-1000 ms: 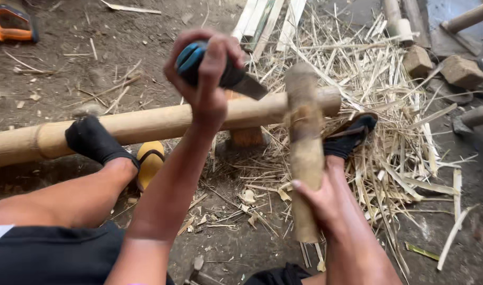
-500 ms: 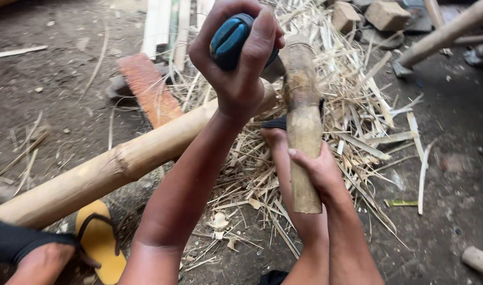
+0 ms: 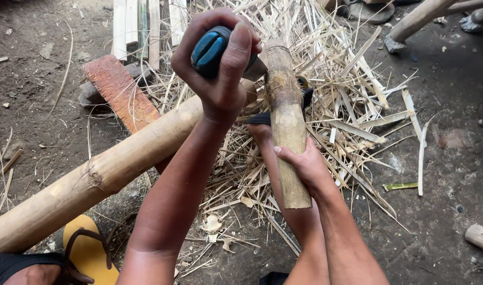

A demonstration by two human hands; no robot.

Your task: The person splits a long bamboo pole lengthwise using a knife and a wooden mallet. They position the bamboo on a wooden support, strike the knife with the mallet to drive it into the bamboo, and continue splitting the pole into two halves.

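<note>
The left hand (image 3: 220, 63) is up high in the middle of the view. It is closed tight in a fist around the blue and black handle of a knife (image 3: 212, 50). A bit of the grey blade sticks out on the right of the fist and touches the top part of a short bamboo piece (image 3: 284, 116).

The right hand (image 3: 304, 163) is lower and nearer. Its fingers are wrapped around the lower half of the short bamboo piece, and the thumb lies along the left side of it. This hand is closed on the bamboo too. The bamboo piece stands almost upright, with its top end far and its cut bottom end near.

A long bamboo pole (image 3: 109, 169) lies on the ground from the near left up toward the middle, behind the left arm. Just past it on the far left lies a flat red-brown board (image 3: 120, 95). Some pale wood slats (image 3: 136, 26) lie at the far edge.

A big heap of dry bamboo strips (image 3: 347, 95) covers the dirt floor (image 3: 452, 158) behind and to the right of the hands. A yellow sandal (image 3: 88, 253) sits at the near left, beside the long pole.
</note>
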